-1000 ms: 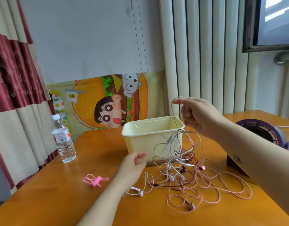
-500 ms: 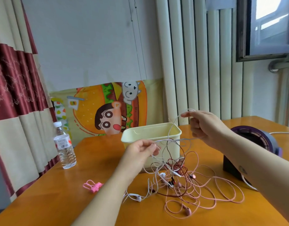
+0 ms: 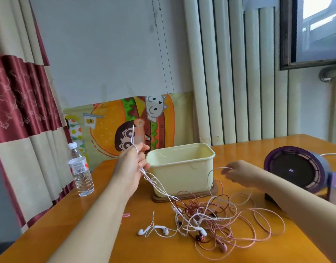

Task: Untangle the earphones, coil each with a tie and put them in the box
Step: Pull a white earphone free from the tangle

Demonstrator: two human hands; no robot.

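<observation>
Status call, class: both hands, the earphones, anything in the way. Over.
Left hand grips white cable, raised. Right hand pinches a white loop. Earphones knotted on table, none seen in box. Fan close by right forearm.

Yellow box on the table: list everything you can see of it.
The box is pale yellow, looks like plastic, and is rectangular with rounded corners and a rolled rim, open on top with no lid. It stands upright on a dark wooden base on the orange table, behind the earphone tangle. Nothing shows inside, though its floor is hidden. White cable gripped by the left hand crosses its front wall; the right hand pinches a loop by its right corner.
</observation>
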